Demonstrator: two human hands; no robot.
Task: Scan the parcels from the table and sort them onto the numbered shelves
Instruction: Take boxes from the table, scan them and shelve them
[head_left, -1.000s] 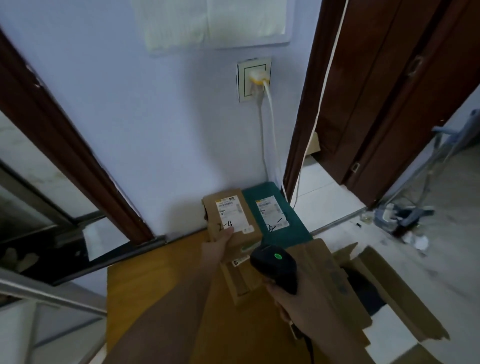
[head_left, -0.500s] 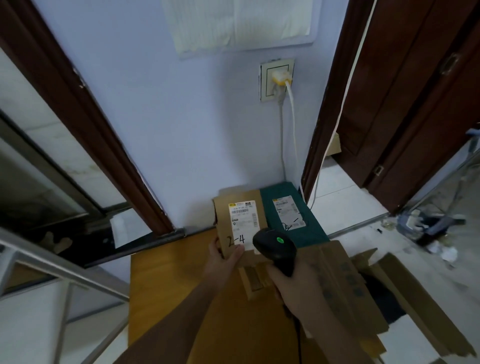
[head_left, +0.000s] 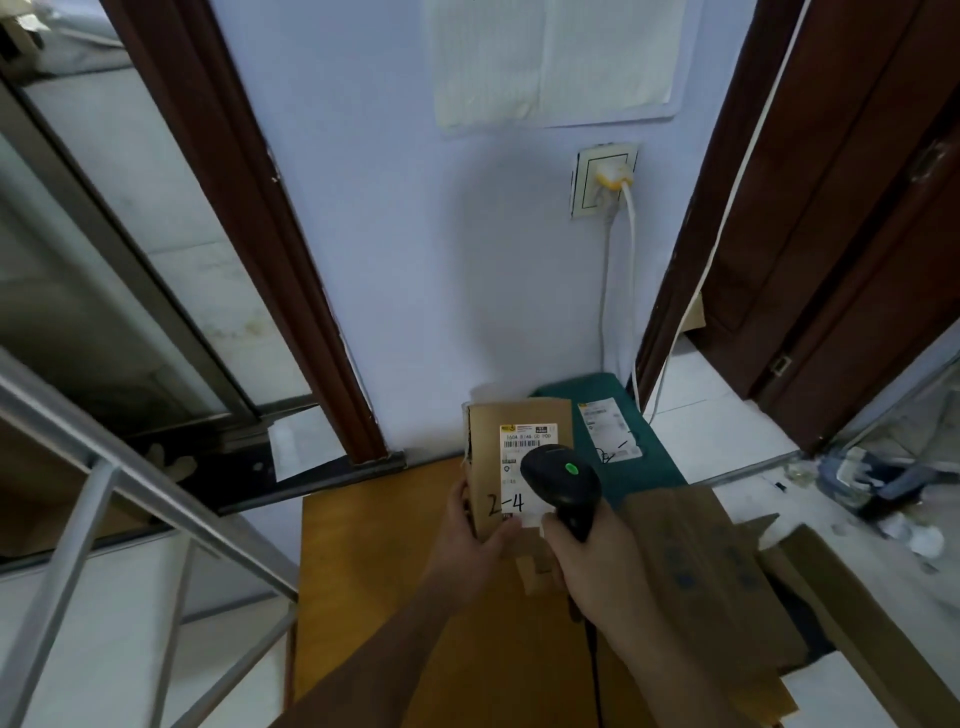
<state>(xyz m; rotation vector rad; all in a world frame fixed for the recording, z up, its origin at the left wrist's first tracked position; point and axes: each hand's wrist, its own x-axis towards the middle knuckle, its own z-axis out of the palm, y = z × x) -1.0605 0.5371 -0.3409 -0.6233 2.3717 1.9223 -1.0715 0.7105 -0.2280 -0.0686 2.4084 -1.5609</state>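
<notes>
At the far edge of the table (head_left: 374, 571), the left hand (head_left: 470, 540) grips a brown parcel (head_left: 488, 447) marked "2-4", tilted up toward the person. The right hand (head_left: 597, 556), at 3 o'clock of the left, is wrapped around a black scanner (head_left: 561, 480) whose green light glows, its head over the parcel's label (head_left: 524, 439). A green parcel (head_left: 639, 467) lies at 2 o'clock, untouched. By my judgement scanning is under way; no shelves are visible, so shelving this parcel remains.
</notes>
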